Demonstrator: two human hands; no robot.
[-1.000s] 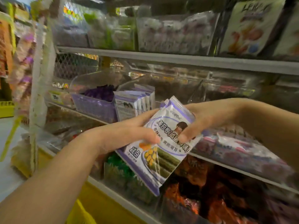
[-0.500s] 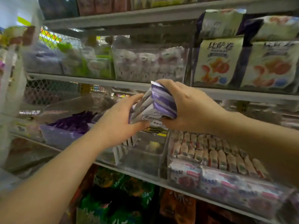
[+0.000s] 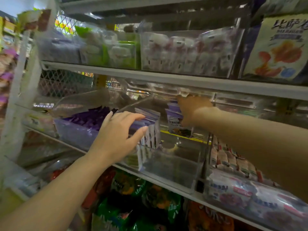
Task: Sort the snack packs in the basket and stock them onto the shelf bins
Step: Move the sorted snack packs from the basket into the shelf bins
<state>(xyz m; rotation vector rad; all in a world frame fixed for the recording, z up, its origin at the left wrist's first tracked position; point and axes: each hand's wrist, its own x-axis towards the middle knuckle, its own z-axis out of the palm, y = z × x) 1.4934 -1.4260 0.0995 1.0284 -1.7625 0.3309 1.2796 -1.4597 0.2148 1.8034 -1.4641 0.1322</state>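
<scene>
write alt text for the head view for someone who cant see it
A person's right hand holds a bundle of purple-and-white snack packs deep inside a clear shelf bin, while the left hand rests straight fingers on matching packs standing along the bin's left side.

Carries three bins side by side along the front edge of the middle shelf (image 3: pixel 160 182): purple bin (image 3: pixel 75 135) toward the left end, clear bin (image 3: pixel 175 170) with purple-and-white packs (image 3: pixel 153 137) midway, just beside a second clear bin (image 3: pixel 233 192) of red-and-white packs (image 3: pixel 233 157) toward the right end

Apparently "比萨卷" on upper-right snack bag (image 3: pixel 276 47)
</scene>
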